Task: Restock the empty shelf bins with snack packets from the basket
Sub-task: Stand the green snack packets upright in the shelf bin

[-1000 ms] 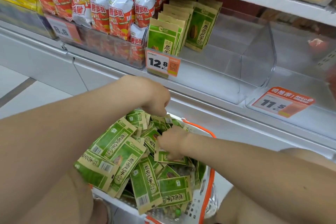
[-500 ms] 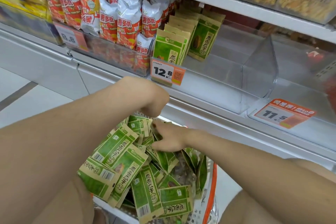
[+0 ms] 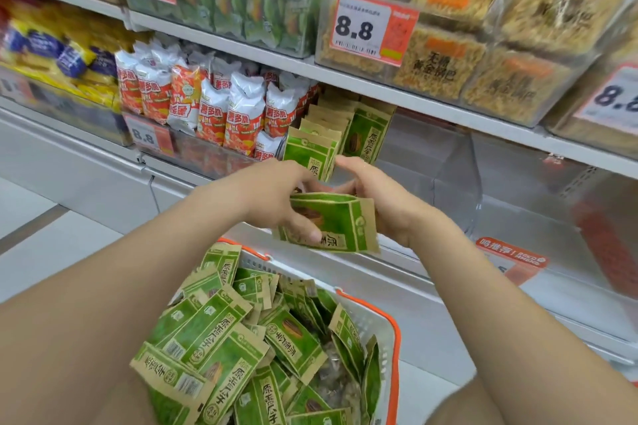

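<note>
Both hands hold a small stack of green snack packets above the basket. My left hand grips the stack's left end, thumb across its front. My right hand grips the right end from behind. The white basket with an orange rim sits below, filled with several green packets. In front of my hands, a clear shelf bin holds two short rows of the same green packets at its left; its right part is bare. Another clear bin to the right stands bare.
Red and white snack bags fill the bin to the left. The upper shelf carries green packets and golden snack packs with 8.8 price tags. An orange price tag hangs on the lower shelf edge. Pale floor lies at the left.
Both hands have risen out of the basket with a stack of green packets, up to the level of the shelf bin. The camera has tilted upward.
</note>
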